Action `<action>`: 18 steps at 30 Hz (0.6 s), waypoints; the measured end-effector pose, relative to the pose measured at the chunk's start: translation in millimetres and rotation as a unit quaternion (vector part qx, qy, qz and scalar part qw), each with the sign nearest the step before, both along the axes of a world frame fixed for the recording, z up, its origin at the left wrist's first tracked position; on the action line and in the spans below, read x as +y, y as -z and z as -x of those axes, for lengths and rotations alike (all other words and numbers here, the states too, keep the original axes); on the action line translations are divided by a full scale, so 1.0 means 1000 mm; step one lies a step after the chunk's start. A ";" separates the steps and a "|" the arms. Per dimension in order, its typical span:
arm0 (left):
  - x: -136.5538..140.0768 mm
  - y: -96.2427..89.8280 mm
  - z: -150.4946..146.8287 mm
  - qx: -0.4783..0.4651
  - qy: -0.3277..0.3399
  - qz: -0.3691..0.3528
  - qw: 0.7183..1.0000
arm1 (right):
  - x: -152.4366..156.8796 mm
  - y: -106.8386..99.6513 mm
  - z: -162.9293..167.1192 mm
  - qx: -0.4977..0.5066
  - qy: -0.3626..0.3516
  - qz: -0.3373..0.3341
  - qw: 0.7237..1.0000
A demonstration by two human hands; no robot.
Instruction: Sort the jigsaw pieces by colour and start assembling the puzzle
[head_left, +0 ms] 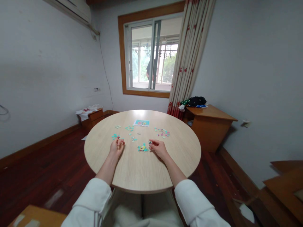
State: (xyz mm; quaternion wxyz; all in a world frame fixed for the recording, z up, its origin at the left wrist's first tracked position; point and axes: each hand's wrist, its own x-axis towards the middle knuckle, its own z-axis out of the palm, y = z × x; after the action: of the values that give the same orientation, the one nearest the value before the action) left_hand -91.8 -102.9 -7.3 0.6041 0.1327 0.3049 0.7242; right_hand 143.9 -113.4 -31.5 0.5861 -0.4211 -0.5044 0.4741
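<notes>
My right hand (158, 147) pinches a small dark-and-white jigsaw puzzle piece (150, 142) between thumb and fingertips. Just left of it, a joined patch of puzzle (143, 148) with a yellow cartoon figure on teal lies flat on the round table (151, 176). My left hand (116, 146) is closed with its fingers curled, close to a few teal pieces (115, 136); what it holds, if anything, is too small to make out. Between the hands and further back lie more loose teal pieces (133, 138) and a tiny single piece (139, 134).
A picture sheet (141, 123) lies toward the table's far side. Pink and multicoloured pieces (163, 132) are spread right of centre, and teal ones (129, 128) left. A wooden desk (208, 126) with cloth on top stands at the right. A person (149, 70) shows beyond the window.
</notes>
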 end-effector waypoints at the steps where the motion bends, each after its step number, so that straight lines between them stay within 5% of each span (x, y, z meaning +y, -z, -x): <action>1: 0.000 -0.001 0.000 0.002 0.001 0.003 1.000 | 0.000 0.000 0.000 0.000 -0.003 0.000 1.000; 8: -0.001 -0.004 -0.001 0.001 0.000 0.013 1.000 | -0.004 -0.003 0.002 0.002 -0.022 0.003 1.000; 18: 0.001 0.001 -0.002 0.010 0.029 -0.082 0.996 | -0.008 -0.002 0.006 -0.048 -0.010 -0.033 0.998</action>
State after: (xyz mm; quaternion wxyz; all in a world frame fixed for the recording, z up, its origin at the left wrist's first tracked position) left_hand -89.4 -102.1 -7.9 0.6087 0.1977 0.2465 0.7277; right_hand 137.9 -121.3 -29.1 0.5701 -0.4192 -0.5511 0.4423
